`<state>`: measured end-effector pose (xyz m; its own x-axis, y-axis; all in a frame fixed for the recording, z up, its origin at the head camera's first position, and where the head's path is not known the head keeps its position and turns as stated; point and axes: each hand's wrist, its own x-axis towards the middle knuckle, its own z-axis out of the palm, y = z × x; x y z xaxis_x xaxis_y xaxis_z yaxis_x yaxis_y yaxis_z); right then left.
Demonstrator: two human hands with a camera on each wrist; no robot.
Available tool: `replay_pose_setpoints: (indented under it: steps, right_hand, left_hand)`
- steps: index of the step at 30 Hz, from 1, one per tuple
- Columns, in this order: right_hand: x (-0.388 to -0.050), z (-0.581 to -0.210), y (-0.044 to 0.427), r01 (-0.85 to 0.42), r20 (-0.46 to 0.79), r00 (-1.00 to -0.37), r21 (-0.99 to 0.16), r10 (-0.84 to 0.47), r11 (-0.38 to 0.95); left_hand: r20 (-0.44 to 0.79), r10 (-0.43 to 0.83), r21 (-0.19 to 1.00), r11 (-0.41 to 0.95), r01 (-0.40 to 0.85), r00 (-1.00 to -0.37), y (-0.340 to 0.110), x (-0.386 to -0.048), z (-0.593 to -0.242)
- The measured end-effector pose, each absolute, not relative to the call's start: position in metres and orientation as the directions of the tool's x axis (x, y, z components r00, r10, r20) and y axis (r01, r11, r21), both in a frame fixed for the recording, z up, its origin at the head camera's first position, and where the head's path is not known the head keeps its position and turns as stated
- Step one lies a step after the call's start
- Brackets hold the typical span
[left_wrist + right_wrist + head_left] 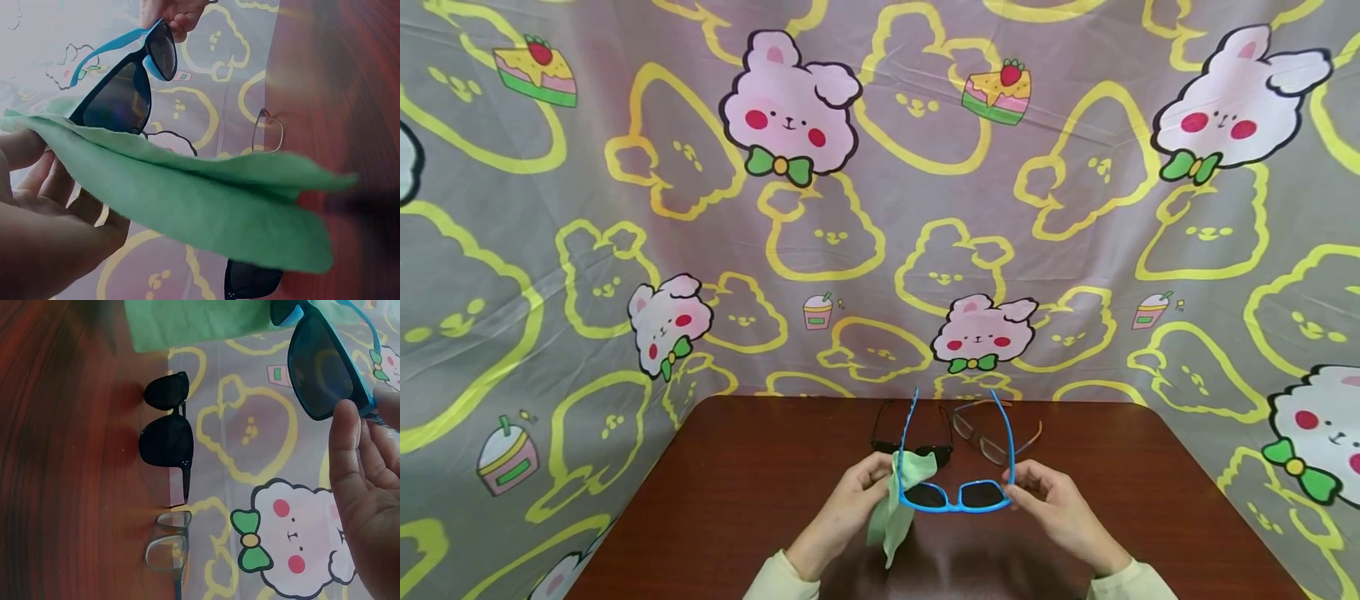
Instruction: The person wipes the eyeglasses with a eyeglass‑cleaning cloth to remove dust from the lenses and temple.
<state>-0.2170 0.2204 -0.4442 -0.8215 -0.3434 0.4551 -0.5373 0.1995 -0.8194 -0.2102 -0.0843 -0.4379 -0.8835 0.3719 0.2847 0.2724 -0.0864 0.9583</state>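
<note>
Blue-framed sunglasses (956,506) with dark lenses are held up above the table, their temples unfolded and pointing away. My right hand (1051,500) pinches the frame at its right corner, which the right wrist view shows between thumb and fingers. My left hand (852,501) grips a light green cloth (187,194) at the left end of the sunglasses. Part of the cloth lies over that corner, and the rest hangs down. Whether the left fingers also hold the frame through the cloth is hidden.
Black sunglasses (167,439) stand on the dark red-brown table (737,500) beyond the hands. To their right are clear-lens glasses (992,451) with brownish temples. A patterned curtain (880,208) with rabbit prints surrounds the table at the back and both sides.
</note>
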Motion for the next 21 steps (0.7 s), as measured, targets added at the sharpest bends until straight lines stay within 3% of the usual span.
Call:
replay_pose_setpoints:
  steps: [21]
  right_hand:
    - [-0.2169,-0.4444,0.2172,-0.518,0.403,-0.836,-0.803,-0.373,0.295]
  left_hand:
    - [0.200,0.394,0.975,-0.174,0.140,-0.897,-0.0817,-0.2053,-0.4367]
